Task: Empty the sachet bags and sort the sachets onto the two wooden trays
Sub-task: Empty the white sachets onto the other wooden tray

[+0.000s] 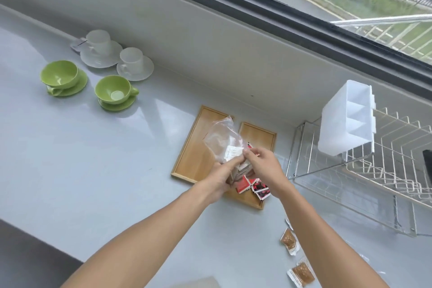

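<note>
A clear plastic sachet bag with white and pale sachets inside is held above the two wooden trays. My left hand grips its lower part from below. My right hand pinches the bag at a white sachet. The larger wooden tray lies on the left, the smaller wooden tray right beside it. Several red sachets lie on the smaller tray's near end, under my hands. A few brown sachets lie loose on the counter near my right forearm.
Two green cups on saucers and two white cups on saucers stand at the back left. A wire dish rack with a white plastic caddy stands right of the trays. A wall and window run behind.
</note>
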